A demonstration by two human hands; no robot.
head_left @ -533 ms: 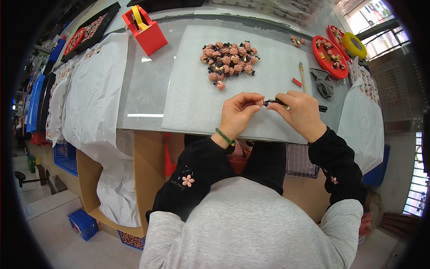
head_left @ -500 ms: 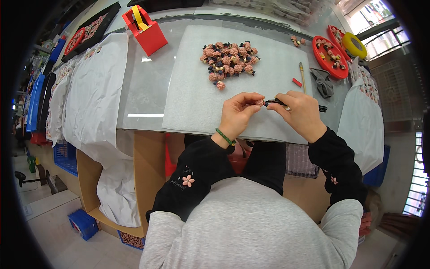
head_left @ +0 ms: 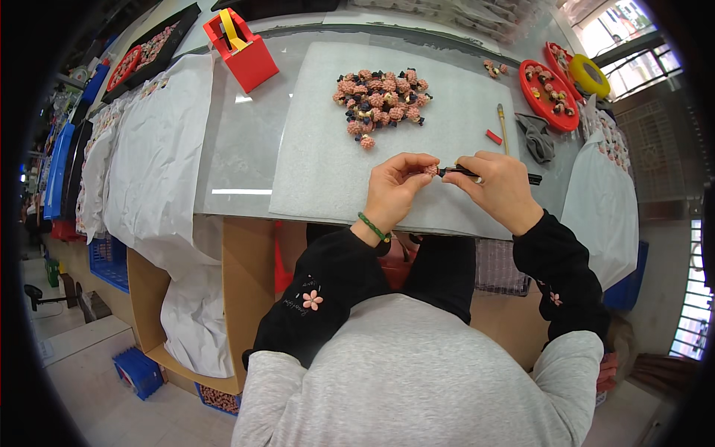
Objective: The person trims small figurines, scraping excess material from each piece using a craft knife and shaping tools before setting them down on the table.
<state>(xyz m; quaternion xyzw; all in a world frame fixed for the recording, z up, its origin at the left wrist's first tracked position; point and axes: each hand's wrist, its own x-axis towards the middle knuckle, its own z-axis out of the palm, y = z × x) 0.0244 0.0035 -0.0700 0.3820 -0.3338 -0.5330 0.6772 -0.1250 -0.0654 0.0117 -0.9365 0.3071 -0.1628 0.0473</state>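
Between thumb and fingers of my left hand is a small pink figurine with a knobbly, curl-like surface. My right hand grips a black pen, its tip touching or nearly touching the dark end of the figurine. Both hands are above the front part of a white foam sheet. Beyond them on the sheet lies a pile of similar pink and dark blue figurines. My fingers partly hide the held piece.
Right of the pile lie a thin brush, a small red piece and a grey cloth. A red dish holds several figurines. A red tape dispenser stands at the back left, near white sheeting.
The pen in my right hand has shifted very slightly against the figurine. My left hand keeps its place, and the pile is unchanged.
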